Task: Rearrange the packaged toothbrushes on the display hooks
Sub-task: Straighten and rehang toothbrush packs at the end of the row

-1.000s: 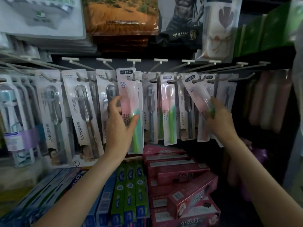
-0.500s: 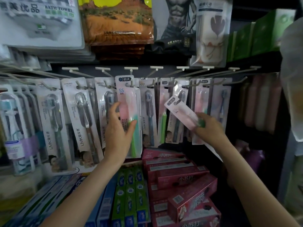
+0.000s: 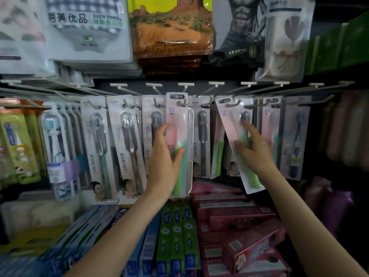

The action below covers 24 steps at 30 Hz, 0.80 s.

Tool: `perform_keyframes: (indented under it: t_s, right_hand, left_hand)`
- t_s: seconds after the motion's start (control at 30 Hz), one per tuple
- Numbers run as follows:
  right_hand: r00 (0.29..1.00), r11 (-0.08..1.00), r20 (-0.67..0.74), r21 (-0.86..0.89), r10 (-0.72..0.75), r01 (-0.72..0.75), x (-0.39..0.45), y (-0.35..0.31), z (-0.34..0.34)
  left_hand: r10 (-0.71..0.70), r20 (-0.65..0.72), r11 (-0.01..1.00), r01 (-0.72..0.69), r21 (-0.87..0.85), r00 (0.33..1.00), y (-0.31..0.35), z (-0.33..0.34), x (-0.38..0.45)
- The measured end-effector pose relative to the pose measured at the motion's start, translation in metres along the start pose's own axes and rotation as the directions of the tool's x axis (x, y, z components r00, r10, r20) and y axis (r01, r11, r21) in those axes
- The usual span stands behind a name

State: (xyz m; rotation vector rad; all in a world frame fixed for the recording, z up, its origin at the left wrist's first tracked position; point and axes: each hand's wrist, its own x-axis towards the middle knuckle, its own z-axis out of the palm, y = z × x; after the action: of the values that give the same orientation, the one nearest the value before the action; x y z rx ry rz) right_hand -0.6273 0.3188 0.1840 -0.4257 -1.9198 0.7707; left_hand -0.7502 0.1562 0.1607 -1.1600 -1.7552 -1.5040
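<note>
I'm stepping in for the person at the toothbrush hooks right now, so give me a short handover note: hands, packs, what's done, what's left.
Left hand: grip around the pink-green SS pack, which hangs on the centre hook.
Right hand: holds the tilted second SS pack, index finger pointing up; its top is at the hook, but whether it is threaded on is unclear.
Done: one SS pack hung.
Left: seat and straighten the tilted pack, then let go.
</note>
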Motion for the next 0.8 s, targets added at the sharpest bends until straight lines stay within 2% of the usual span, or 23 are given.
perform_keyframes:
  t_s: [0.17,0.37,0.43,0.5,0.57,0.6,0.63,0.7,0.73,0.8]
  right_hand:
    - [0.992,0.996,-0.118,-0.079,-0.049,0.040,-0.004,0.010,0.009]
    - [0.996,0.982,-0.090,-0.183,0.017,-0.033,0.017,0.001,0.034]
    - [0.997,0.965,-0.072,-0.259,0.015,-0.033,0.020,-0.003,0.040]
    - [0.992,0.952,-0.125,-0.305,-0.033,-0.007,0.013,-0.002,0.044]
    - [0.977,0.971,-0.188,-0.235,-0.098,0.052,0.003,-0.005,0.045]
    - [0.980,0.987,-0.176,-0.143,-0.094,0.069,-0.001,-0.009,0.044]
    - [0.991,0.997,-0.114,-0.030,-0.076,0.073,-0.004,-0.015,0.042]
    - [0.993,0.982,0.107,0.186,-0.051,0.031,-0.009,-0.029,0.041]
    - [0.978,0.976,0.199,0.219,-0.054,0.009,-0.010,-0.035,0.043]
    - [0.958,0.988,0.280,0.153,-0.061,0.019,-0.013,-0.042,0.052]
  left_hand:
    - [-0.008,0.004,1.000,0.008,0.004,1.000,0.001,-0.001,-0.001]
    - [0.001,0.017,1.000,-0.001,0.024,1.000,0.001,-0.006,-0.001]
    - [0.005,0.020,1.000,-0.006,0.024,1.000,0.001,-0.008,-0.001]
    - [-0.009,0.028,1.000,0.009,0.003,1.000,0.002,-0.010,0.000]
    - [-0.019,0.045,1.000,0.020,-0.023,0.999,0.002,-0.011,-0.001]
    - [-0.007,0.061,1.000,0.009,-0.025,0.998,0.001,-0.012,-0.003]
    - [0.014,0.087,1.000,-0.012,-0.020,0.996,0.000,-0.012,-0.006]
    - [0.048,0.167,0.999,-0.048,-0.002,0.985,-0.005,-0.010,-0.015]
    - [0.057,0.200,0.998,-0.059,0.007,0.978,-0.008,-0.010,-0.020]
    - [0.076,0.214,0.996,-0.082,0.020,0.974,-0.016,-0.011,-0.028]
